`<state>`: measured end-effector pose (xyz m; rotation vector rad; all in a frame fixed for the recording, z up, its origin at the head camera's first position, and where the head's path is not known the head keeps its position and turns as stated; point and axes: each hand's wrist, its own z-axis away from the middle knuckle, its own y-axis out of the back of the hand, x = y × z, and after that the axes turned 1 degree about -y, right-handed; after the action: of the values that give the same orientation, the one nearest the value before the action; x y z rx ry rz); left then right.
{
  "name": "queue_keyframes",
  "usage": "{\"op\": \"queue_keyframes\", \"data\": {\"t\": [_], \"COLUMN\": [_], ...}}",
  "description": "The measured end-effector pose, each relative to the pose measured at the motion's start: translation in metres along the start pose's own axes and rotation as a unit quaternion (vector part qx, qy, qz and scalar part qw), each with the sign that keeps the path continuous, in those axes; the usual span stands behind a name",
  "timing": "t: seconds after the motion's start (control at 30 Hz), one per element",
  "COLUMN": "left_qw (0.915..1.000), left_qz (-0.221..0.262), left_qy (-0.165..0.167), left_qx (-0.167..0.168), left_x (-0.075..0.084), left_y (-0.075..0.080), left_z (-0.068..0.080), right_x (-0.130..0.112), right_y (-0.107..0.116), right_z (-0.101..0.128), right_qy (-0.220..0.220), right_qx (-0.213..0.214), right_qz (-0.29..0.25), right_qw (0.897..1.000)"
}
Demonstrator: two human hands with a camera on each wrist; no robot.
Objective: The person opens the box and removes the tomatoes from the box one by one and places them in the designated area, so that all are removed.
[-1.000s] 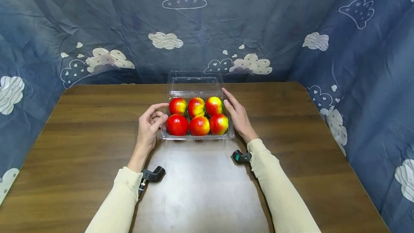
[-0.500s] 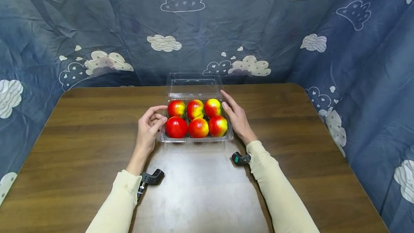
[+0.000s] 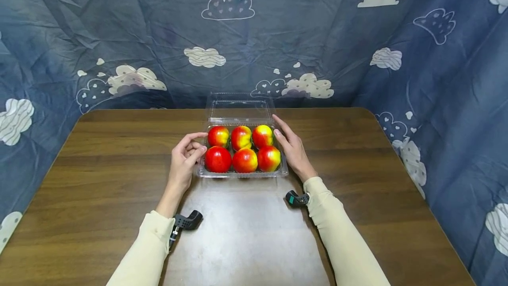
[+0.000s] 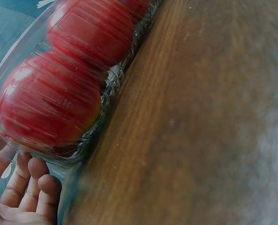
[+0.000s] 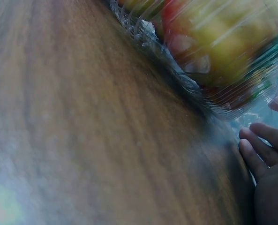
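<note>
Clear plastic clamshell tray (image 3: 240, 173) of six red-and-yellow apples (image 3: 244, 159), mid-table toward the far edge, lid (image 3: 240, 106) hinged open behind. Left hand (image 3: 185, 158) at the tray's left wall, fingers loosely curled, apparently touching rather than gripping. Right hand (image 3: 292, 148) flat along the right wall, fingers straight. Brown wooden table (image 3: 99, 180); cloud-print blue cloth (image 3: 317, 34) behind.

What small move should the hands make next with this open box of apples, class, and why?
Probably reach the right hand back to the raised lid and fold it forward. The clear box holds six apples in two full rows, the lid stands open behind them, and the left hand already flanks the other side to steady it.
</note>
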<state>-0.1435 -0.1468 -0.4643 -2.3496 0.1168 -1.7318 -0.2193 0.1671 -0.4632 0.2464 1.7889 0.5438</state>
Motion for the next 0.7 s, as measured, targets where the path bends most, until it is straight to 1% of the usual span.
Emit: {"op": "queue_keyframes", "data": {"t": [0.1, 0.27, 0.4, 0.63, 0.7], "left_qw": [1.0000, 1.0000, 1.0000, 1.0000, 1.0000], "left_qz": [0.002, 0.002, 0.004, 0.003, 0.002], "left_qy": [0.005, 0.003, 0.003, -0.006, -0.008], "left_qx": [-0.001, 0.007, 0.001, 0.001, 0.001], "left_x": [-0.001, -0.001, -0.001, 0.000, -0.001], "left_y": [0.000, 0.002, 0.001, 0.000, 0.000], "left_z": [0.002, 0.005, 0.006, 0.002, 0.000], "right_x": [0.001, 0.000, -0.005, -0.036, -0.039], "right_y": [-0.001, -0.003, -0.001, 0.007, 0.008], "right_z": [0.003, 0.005, 0.008, 0.013, 0.012], "right_qy": [-0.001, 0.011, 0.017, 0.024, 0.025], "right_qx": [0.001, -0.004, -0.004, -0.006, -0.005], "right_qz": [-0.004, -0.011, -0.013, -0.006, -0.004], "right_qw": [1.000, 1.000, 1.000, 1.000, 1.000]}}
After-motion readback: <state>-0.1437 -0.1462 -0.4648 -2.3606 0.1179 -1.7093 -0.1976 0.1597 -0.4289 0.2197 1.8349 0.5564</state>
